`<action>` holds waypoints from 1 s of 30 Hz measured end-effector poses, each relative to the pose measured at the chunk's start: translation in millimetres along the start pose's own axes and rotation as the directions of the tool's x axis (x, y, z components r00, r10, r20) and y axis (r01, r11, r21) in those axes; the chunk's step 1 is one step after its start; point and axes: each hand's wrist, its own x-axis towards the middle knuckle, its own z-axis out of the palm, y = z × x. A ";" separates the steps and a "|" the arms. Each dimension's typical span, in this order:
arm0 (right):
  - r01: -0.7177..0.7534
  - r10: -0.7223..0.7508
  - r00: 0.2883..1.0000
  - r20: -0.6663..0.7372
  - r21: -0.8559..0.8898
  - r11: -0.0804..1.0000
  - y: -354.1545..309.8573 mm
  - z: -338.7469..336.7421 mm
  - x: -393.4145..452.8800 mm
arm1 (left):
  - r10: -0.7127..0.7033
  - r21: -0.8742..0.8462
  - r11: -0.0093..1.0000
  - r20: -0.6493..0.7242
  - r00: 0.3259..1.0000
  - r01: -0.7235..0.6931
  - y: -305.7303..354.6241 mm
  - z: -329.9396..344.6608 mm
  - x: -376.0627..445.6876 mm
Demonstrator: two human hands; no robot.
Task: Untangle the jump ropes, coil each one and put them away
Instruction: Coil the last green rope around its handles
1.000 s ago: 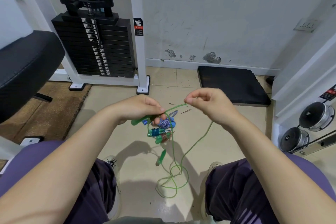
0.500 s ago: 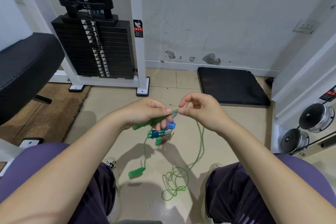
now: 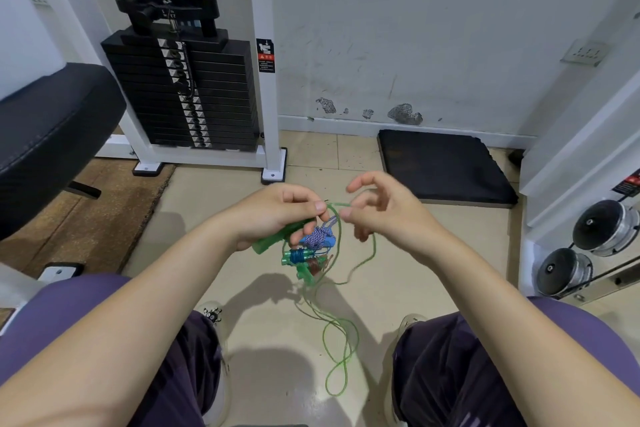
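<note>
My left hand point(image 3: 277, 215) grips a green jump-rope handle point(image 3: 268, 243) and holds up a tangled bundle. In the bundle hang a blue-and-white braided rope point(image 3: 322, 236), a teal handle wound with blue cord point(image 3: 297, 256) and a second green handle point(image 3: 307, 272). A thin green rope point(image 3: 337, 354) runs from my left thumb across to my right hand point(image 3: 381, 215). That hand pinches the rope with thumb and a finger while the other fingers are spread. The rope falls behind the right hand and loops on the floor between my feet.
A white-framed weight stack point(image 3: 183, 94) stands ahead on the left, with a black padded seat point(image 3: 52, 135) at far left. A black foam mat point(image 3: 440, 166) lies against the wall. Chrome dumbbells point(image 3: 606, 229) sit in a rack on the right. My knees flank the rope loops.
The dangling green handle has swung from low on the left back under the bundle. My right hand's fingers have spread and the floor loops have shifted right.
</note>
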 end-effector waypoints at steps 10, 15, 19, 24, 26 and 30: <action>0.113 -0.147 0.900 -0.410 -0.106 0.988 -3.0 -20.4 7.0 | 0.007 0.093 0.996 -0.109 0.994 0.003 -0.3 -9.9 4.1; 0.077 -0.078 0.995 -0.070 -0.013 0.997 -2.7 -7.3 0.4 | 0.024 0.061 0.998 -0.045 0.999 -0.021 -0.8 3.8 1.5; 0.094 -0.084 0.994 0.063 -0.170 0.981 3.8 6.0 0.9 | 0.012 0.009 1.000 0.009 1.000 -0.013 1.4 13.3 1.5; 0.132 -0.173 0.924 -0.340 -0.140 0.981 -1.3 -9.8 5.6 | 0.024 0.028 0.999 -0.048 0.999 -0.022 1.9 1.4 2.5; 0.154 -0.166 0.893 -0.419 -0.063 0.986 -4.1 -14.0 5.0 | 0.037 0.052 0.998 -0.081 0.996 -0.033 2.4 -1.4 2.3; 0.134 -0.132 0.956 -0.261 -0.011 0.991 -1.3 -11.7 3.8 | 0.006 0.006 1.000 -0.057 0.998 -0.006 -1.0 1.7 2.6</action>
